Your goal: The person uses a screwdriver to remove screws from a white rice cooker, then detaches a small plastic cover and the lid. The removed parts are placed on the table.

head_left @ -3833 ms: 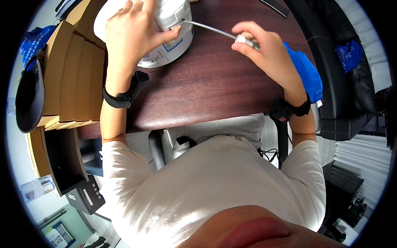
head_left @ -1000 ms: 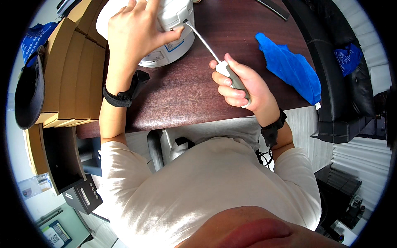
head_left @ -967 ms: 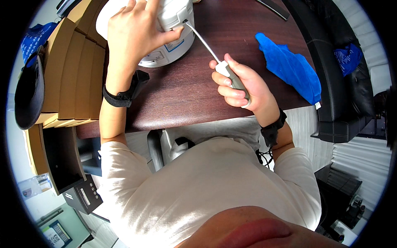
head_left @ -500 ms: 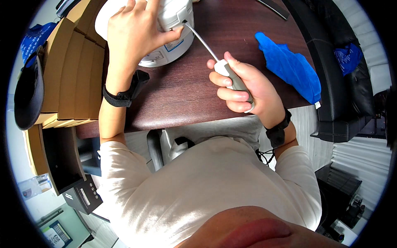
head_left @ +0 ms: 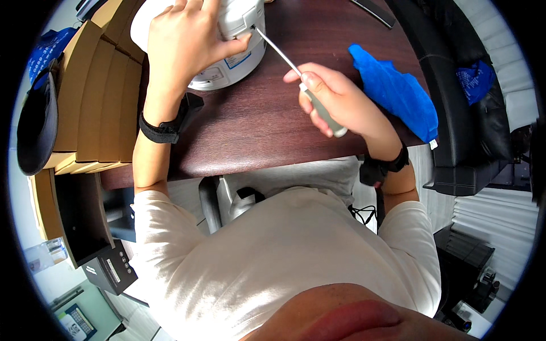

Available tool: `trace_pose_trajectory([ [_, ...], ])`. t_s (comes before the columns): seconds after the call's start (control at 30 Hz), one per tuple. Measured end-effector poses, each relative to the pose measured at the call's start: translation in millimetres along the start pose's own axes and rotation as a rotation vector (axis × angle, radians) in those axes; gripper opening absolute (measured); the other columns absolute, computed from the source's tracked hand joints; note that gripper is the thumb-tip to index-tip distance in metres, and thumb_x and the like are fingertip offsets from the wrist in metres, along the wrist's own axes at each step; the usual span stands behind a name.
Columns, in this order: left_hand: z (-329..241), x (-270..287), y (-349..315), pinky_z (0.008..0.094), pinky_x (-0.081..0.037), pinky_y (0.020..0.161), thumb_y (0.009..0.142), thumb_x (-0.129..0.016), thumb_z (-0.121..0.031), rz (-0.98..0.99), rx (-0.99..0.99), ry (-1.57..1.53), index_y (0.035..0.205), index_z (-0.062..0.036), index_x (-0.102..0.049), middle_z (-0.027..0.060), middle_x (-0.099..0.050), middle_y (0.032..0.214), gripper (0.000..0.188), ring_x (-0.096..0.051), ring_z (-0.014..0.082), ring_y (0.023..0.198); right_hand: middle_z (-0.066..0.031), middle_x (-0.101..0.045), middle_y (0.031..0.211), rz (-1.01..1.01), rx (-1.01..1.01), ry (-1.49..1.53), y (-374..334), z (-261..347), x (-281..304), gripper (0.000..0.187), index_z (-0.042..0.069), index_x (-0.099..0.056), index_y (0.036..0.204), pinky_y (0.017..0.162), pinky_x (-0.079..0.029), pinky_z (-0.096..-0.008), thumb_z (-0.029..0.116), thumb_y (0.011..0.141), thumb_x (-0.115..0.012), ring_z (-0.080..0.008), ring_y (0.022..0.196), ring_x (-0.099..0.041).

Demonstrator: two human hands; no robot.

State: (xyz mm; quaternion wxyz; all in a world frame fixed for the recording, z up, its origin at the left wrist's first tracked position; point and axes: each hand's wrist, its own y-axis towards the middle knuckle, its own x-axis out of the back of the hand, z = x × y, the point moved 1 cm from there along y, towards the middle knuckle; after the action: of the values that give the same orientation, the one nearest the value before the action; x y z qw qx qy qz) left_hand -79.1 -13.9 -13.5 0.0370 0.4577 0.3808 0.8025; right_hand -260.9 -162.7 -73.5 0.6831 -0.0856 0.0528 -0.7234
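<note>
Nearest, the right hand (head_left: pixel 333 94) is closed around the handle of a screwdriver (head_left: pixel 322 111), whose shaft points between ten and eleven o'clock. At three o'clock from this hand, a blue cloth (head_left: pixel 395 91) lies on the worktop (head_left: pixel 267 122). Farther, at eleven o'clock from the person, stands the white appliance (head_left: pixel 244 63); the screwdriver's tip meets a small dark spot on its side. The left hand (head_left: pixel 185 37) is spread over it, not clenched, with the thumb against the side.

Dark red-brown wood-grain surface (head_left: pixel 239 131)
White rounded appliance (head_left: pixel 239 23) at 11 o'clock, dark flat bar (head_left: pixel 373 13) at 1, crumpled blue cloth (head_left: pixel 393 92) at 2
</note>
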Motion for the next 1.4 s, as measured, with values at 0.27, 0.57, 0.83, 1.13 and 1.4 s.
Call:
trace_pose_trajectory([
  [0.27,6.1,-11.9,-1.8,0.0296,-0.053,0.057,0.064,-0.072,-0.063,-0.202,-0.136,-0.005,0.132,-0.0118,-0.052,0.0068,-0.066,0.076,0.088,-0.068,0.0204,0.068,-0.0071,-0.067,0.080,-0.608,0.656,-1.252,4.3,10.1,35.1,0.032,0.011,-0.058,0.107,0.060,-0.049,-0.0324,0.032,0.084,-0.066,-0.0256,0.069,-0.065],
  [0.57,2.7,-3.2,-0.6,0.0371,-0.052,0.073,0.058,-0.075,-0.059,-0.071,-0.062,-0.035,0.135,-0.0066,-0.047,0.0166,-0.066,0.089,0.097,-0.067,0.0317,0.085,-0.0066,-0.060,0.076,-0.028,0.108,0.422,0.1,-32.8,17.8,0.034,0.001,-0.053,0.110,0.040,-0.040,-0.0229,0.033,0.100,-0.048,-0.0097,0.051,-0.052],
  [0.83,1.6,2.6,0.4,0.0398,-0.052,0.081,0.054,-0.077,-0.059,0.004,-0.008,-0.045,0.135,-0.0035,-0.046,0.0205,-0.066,0.095,0.102,-0.066,0.0365,0.093,-0.0068,-0.053,0.073,0.215,-0.049,0.912,9.9,-44.6,-3.7,0.042,0.003,-0.048,0.114,0.036,-0.035,-0.0241,0.041,0.102,-0.035,-0.0111,0.045,-0.047],
  [1.13,0.9,2.7,0.3,0.0393,-0.052,0.081,0.054,-0.078,-0.059,-0.017,-0.025,-0.046,0.134,-0.0040,-0.047,0.0191,-0.066,0.096,0.102,-0.066,0.0356,0.095,-0.0042,-0.048,0.073,0.352,-0.090,1.086,11.9,-48.1,-8.4,0.042,0.006,-0.048,0.113,0.035,-0.033,-0.0229,0.043,0.103,-0.031,-0.0096,0.044,-0.042],
  [1.4,1.2,2.6,-0.5,0.0402,-0.051,0.083,0.055,-0.076,-0.061,0.012,-0.010,-0.055,0.134,-0.0039,-0.047,0.0185,-0.066,0.095,0.102,-0.066,0.0358,0.095,-0.0037,-0.048,0.073,0.352,-0.079,1.097,9.6,-47.3,-12.7,0.042,0.006,-0.047,0.112,0.035,-0.032,-0.0224,0.043,0.103,-0.029,-0.0091,0.044,-0.041],
])
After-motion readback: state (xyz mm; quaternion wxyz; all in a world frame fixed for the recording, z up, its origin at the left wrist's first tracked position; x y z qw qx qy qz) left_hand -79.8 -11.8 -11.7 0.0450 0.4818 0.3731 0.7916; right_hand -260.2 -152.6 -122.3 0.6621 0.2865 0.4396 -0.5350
